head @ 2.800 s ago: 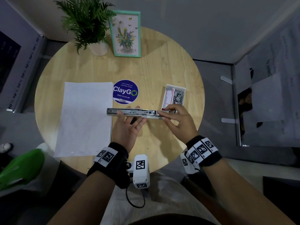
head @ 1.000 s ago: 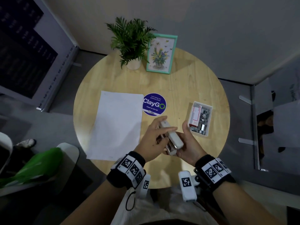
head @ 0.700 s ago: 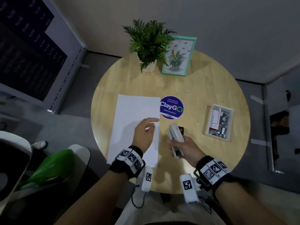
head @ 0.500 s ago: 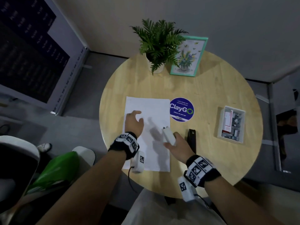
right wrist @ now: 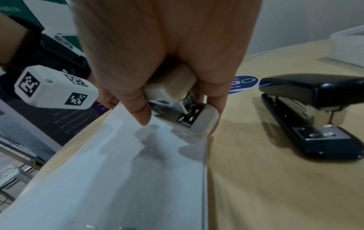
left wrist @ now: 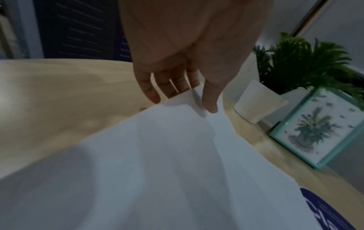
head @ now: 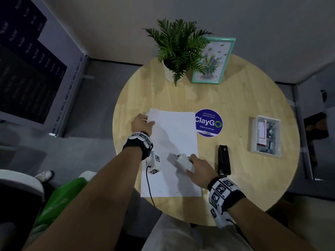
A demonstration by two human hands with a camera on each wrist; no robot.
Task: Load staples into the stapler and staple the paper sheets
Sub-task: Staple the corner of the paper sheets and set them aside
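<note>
Both hands have moved over to the paper sheets (head: pixel 172 151) since a moment ago, when they held the stapler together above the wood; now the left hand (head: pixel 142 123) has reached the far left corner of the sheets and the right hand (head: pixel 200 166) has carried the white stapler (head: pixel 184 162) over their near right part. The right hand's fingers and thumb are curled around the stapler, and its mouth end points away from the person and a bit to the left, with its long side running the same way. From the right wrist view the stapler's front tip (right wrist: pixel 199 124) sits just above the right edge of the paper. Most of the stapler is hidden under the hand. The left hand pinches the corner of the sheets, thumb on top and fingers (left wrist: pixel 155 95) at the edge, and the corner is lifted a little. The sheets lie long side pointing away from the person on the round table (head: pixel 244 187). A black stapler (head: pixel 224 160) lies just right of the paper, also pointing away. Farther right sits a white tray (head: pixel 253 134) with a red and white box and small grey metal bits that are too dim to make out. A blue round sticker (head: pixel 208 123) lies beside the paper's far right corner.
</note>
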